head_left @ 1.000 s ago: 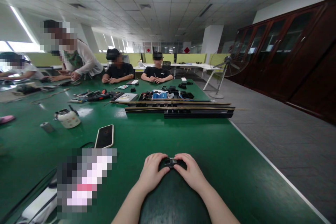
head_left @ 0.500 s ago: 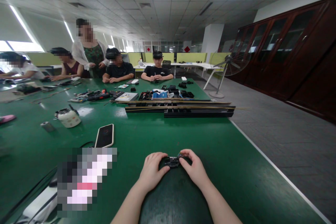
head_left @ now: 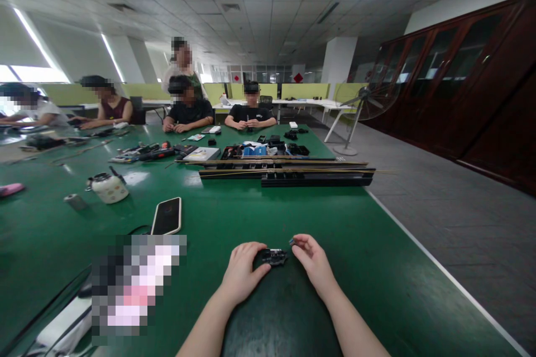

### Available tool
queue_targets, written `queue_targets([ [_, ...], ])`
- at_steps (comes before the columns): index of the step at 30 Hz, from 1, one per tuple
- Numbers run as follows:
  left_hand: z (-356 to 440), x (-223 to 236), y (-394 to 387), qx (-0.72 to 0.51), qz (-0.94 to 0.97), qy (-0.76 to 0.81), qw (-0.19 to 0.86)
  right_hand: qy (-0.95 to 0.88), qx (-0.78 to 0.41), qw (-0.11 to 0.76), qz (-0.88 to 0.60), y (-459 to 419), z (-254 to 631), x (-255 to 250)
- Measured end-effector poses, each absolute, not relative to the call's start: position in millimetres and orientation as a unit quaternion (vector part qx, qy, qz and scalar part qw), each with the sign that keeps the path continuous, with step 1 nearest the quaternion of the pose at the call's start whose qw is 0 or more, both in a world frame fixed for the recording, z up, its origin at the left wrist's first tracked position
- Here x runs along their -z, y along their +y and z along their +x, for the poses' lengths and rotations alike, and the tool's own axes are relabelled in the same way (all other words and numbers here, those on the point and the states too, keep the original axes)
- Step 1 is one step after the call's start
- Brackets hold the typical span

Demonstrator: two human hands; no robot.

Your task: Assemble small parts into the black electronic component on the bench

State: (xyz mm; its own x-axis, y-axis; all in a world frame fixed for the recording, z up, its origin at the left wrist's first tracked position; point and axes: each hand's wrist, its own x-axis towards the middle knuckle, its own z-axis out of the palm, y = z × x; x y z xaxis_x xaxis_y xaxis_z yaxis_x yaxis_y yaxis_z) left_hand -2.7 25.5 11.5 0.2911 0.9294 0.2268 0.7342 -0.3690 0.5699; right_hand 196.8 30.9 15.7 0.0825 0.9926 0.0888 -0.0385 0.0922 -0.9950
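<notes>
Two hands in play: our left hand (head_left: 243,269) grips one black device (head_left: 276,257) by its left end, at the near part of the green table (head_left: 330,215); our right hand (head_left: 313,261), just apart from it, pinches one small part (head_left: 292,242). Leftward, we count one phone (head_left: 166,216), one white jar (head_left: 109,189).
</notes>
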Motion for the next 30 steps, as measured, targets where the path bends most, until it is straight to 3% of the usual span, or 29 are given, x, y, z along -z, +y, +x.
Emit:
queue_targets([
  [30,-5.2,-8.9,26.5,-0.261,0.785,0.53,0.19,-0.453,-0.485,0.563,-0.492,30.5,200.2,-17.5],
])
